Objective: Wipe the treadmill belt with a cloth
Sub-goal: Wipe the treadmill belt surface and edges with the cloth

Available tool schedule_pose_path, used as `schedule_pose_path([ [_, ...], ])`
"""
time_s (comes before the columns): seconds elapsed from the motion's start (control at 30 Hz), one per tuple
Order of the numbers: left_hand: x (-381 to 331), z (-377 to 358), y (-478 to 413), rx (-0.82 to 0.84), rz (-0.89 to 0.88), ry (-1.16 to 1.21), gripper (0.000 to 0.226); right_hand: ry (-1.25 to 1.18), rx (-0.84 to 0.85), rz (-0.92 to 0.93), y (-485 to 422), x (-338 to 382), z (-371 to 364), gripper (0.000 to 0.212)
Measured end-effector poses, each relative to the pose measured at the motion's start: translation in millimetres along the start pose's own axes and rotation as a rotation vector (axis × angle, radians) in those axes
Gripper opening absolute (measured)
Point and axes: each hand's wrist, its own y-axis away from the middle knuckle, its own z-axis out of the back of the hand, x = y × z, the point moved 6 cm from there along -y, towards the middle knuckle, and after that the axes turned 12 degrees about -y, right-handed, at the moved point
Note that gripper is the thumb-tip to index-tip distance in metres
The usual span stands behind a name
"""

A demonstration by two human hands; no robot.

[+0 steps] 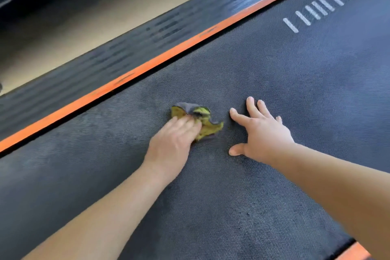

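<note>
Cloth [210,127] partly hidden under left hand [174,139], whose fingers [186,122] are motion-blurred; left forearm [95,217] & right forearm [337,186] cut off at near/right edges; belt [263,65] runs off left, near & right edges; far side rail [118,59] w/ slots smeared; near-right orange strip [354,251] only a sliver.

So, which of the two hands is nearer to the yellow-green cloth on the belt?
Left. The left hand rests on the cloth, over its left part. The right hand lies flat on the belt right of the cloth, apart from it.
</note>
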Motion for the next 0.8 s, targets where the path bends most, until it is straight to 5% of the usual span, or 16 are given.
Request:
schedule_pose_path([
  [0.07,20.0,-1.0,-12.9,0.032,0.263,0.013,0.038,-0.001,0.016,-0.009,0.4,2.0,0.5,0.112],
  [0.13,-7.9,1.9,-10.7,0.027,0.286,0.041,0.03,-0.003,0.015,-0.01,-0.1,2.9,0.0,0.113],
  [0.23,-71.5,5.9,25.2,0.03,-0.04,0.113,0.037,0.022,-0.005,-0.001,-0.3,1.9,0.4,0.108],
  [0.33,-52.5,3.4,33.6,-0.01,-0.222,0.089,0.037,0.041,-0.012,0.009,0.1,0.9,0.4,0.105],
  [0.5,17.4,2.0,13.5,0.066,0.354,0.04,0.032,0.004,0.017,-0.016,1.2,2.3,-0.6,0.114],
  [0.7,-55.8,4.3,43.3,0.033,-0.144,0.11,0.041,0.026,0.013,0.003,2.3,2.1,2.2,0.107],
  [0.8,-11.0,4.2,24.6,0.032,0.018,0.075,0.038,-0.005,0.028,-0.019,4.8,6.0,7.3,0.114],
])
